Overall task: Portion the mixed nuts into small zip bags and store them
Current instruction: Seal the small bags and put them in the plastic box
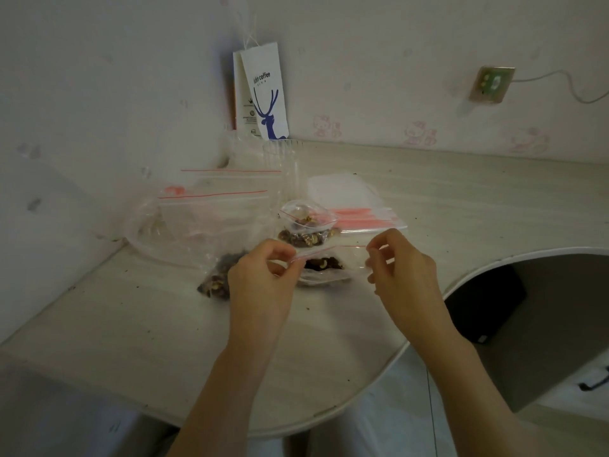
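Note:
A small clear zip bag (329, 267) with a red seal line holds dark mixed nuts and hangs just above the table between my hands. My left hand (263, 275) pinches its top left end and my right hand (400, 265) pinches its top right end. Behind it another small zip bag of nuts (308, 225) sits on the table with its top crumpled. A large clear zip bag (204, 225) lies to the left, and a heap of nuts (219, 278) shows in its near corner. A stack of empty small zip bags (359, 209) lies flat behind.
The pale wooden table (148, 341) has a curved front edge and crumbs scattered on it. A white coffee paper bag (263, 94) leans in the wall corner. Clear plastic cups (283, 169) stand behind the bags. A wall socket (491, 84) with a cable is at right.

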